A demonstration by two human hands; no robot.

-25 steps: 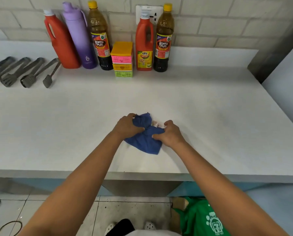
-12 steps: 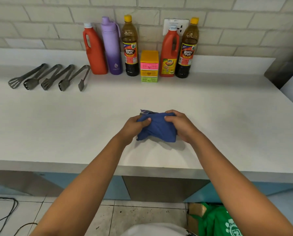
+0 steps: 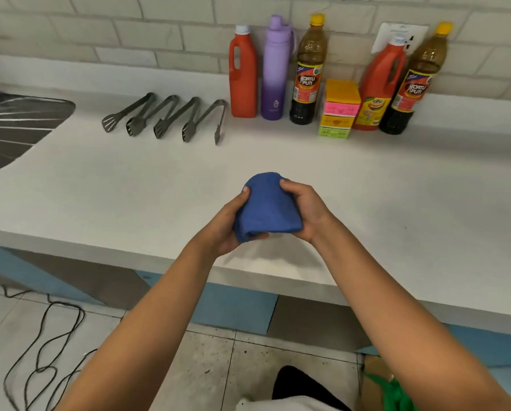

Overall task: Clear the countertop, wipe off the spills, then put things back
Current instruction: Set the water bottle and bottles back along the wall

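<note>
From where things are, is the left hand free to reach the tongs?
Probably not yet: the left hand grips the blue cloth together with the right hand. The countertop toward the tongs looks unobstructed.

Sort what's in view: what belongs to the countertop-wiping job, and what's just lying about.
Job: blue cloth, held by left hand and right hand; countertop; bottles; tongs; stacked boxes.

Lying about: floor cable; green bag; sink drainer.
</note>
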